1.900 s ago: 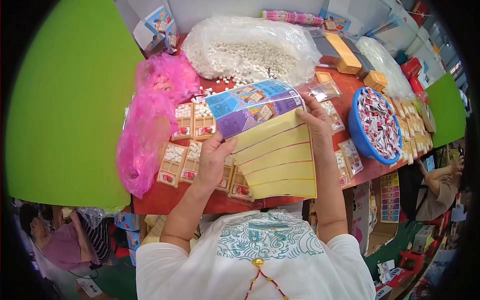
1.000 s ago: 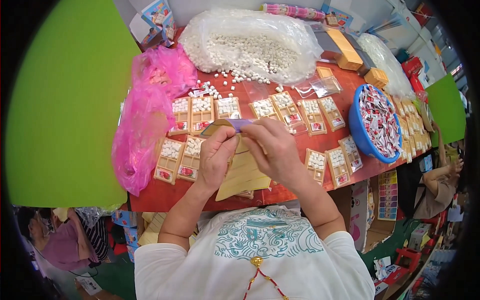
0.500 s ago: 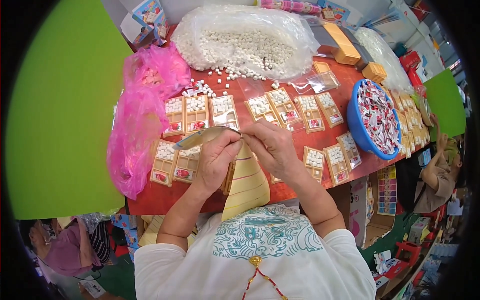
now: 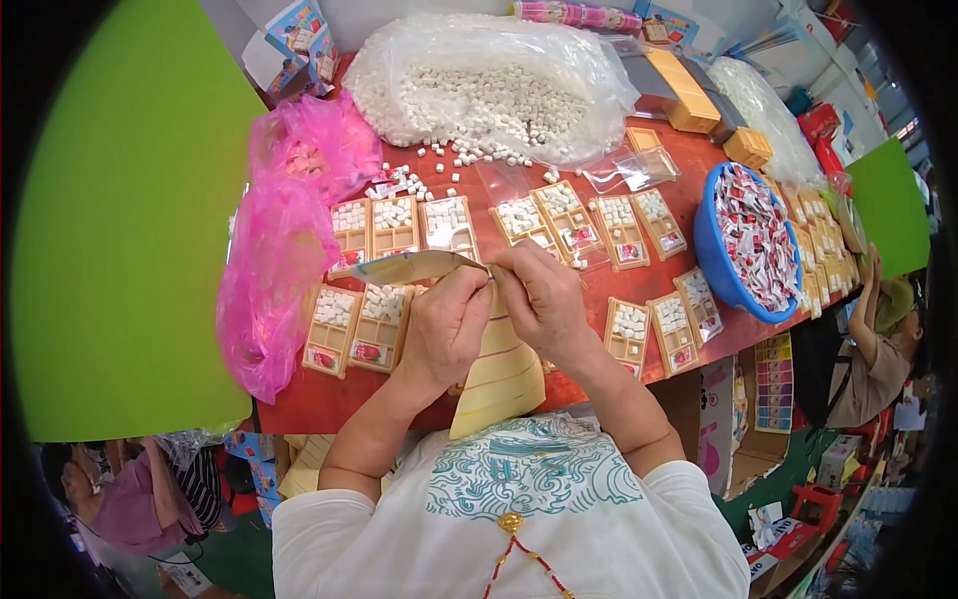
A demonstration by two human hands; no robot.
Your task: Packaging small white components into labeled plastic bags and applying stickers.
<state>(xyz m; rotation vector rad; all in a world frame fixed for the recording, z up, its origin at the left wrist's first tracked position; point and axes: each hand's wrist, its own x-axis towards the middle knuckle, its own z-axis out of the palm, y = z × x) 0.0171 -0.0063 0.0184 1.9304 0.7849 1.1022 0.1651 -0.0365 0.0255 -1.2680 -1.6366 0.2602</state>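
Note:
A yellowish sheet with dark cross lines (image 4: 499, 374) hangs between my hands, its lower end reaching my shirt. The upper part bends over to the left, showing a bluish printed side. My left hand (image 4: 447, 324) is closed with thumb and fingers pinching the sheet at the bend. Right beside it, my right hand (image 4: 544, 304) pinches the same upper edge, the two sets of fingertips almost touching. Exactly what lies between the fingertips is hidden. Beyond and around the hands lie several tan compartment trays (image 4: 379, 337) with small white cubes and red-and-white packets in them.
A large clear bag of white cubes (image 4: 489, 85) lies at the back, cubes spilling onto the red table (image 4: 439, 404). A pink plastic bag (image 4: 274, 260) is left; a blue basin (image 4: 711, 255) of small packets stands right. Another person (image 4: 878, 349) is at far right.
My left hand has shifted slightly right, up against the right hand. The sheet's bent upper part has moved right too, and both hands still pinch it.

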